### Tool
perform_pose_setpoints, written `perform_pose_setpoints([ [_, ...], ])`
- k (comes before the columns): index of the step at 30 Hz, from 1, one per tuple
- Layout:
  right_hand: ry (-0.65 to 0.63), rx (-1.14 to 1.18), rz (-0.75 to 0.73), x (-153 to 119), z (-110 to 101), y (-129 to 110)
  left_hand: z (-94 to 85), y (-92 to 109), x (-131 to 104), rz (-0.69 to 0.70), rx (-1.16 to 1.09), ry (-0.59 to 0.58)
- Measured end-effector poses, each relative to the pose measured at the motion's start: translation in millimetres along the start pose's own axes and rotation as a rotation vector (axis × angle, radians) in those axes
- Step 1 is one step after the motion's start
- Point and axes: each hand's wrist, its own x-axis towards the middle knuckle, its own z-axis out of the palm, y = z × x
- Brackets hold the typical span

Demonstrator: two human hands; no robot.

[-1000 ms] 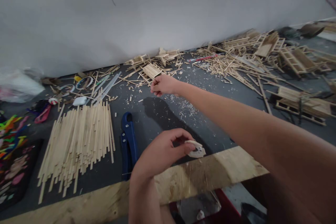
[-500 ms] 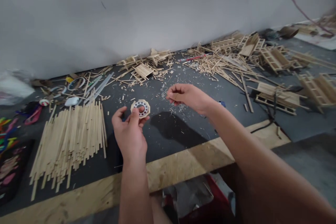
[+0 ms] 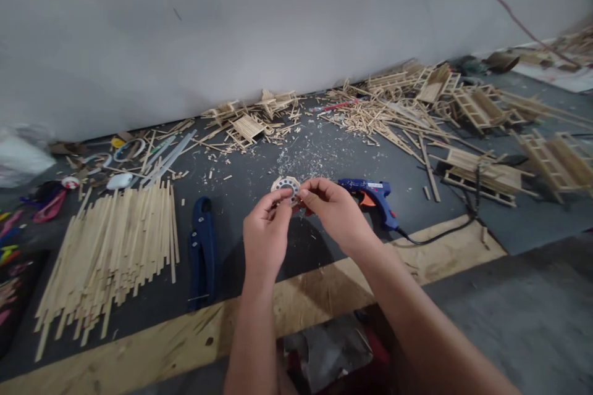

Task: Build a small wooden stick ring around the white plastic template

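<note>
A small ring-shaped piece (image 3: 286, 184), with a pale wooden rim and dark dots round it, is held above the dark tabletop. My left hand (image 3: 269, 228) pinches its lower left side between thumb and fingers. At its right edge, the thumb and fingers of my right hand (image 3: 331, 210) are pressed together; whether they grip the ring or a tiny part is too small to tell. A blue glue gun (image 3: 370, 194) with an orange trigger lies right of my right hand. Left of my left hand lies a blue cutter (image 3: 202, 253).
A bundle of wooden sticks (image 3: 111, 253) lies at the left. Scraps (image 3: 365, 117) and small wooden models (image 3: 486, 179) spread along the back and right. A black cord (image 3: 435, 239) trails from the glue gun. Plywood (image 3: 324, 290) edges the front, and a wall stands behind.
My left hand has moved right with the ring, and my right hand has come down to meet it. The glue gun and blue cutter, mostly hidden before, now show.
</note>
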Motion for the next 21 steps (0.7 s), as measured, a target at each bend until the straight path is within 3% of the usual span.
perform_pose_setpoints([
  [10,-0.058,0.119,0.068,-9.3,-9.3,1.4,-4.7,5.1,-7.5,0.22,0.363,-0.183],
  [16,-0.081,0.121,0.108,-13.7,-11.0,-4.2,-5.2,6.1,-12.0,0.272,0.402,-0.164],
  [21,-0.086,0.143,0.136,-11.5,-9.8,-5.6,-12.9,5.1,-9.8,0.217,0.393,-0.095],
])
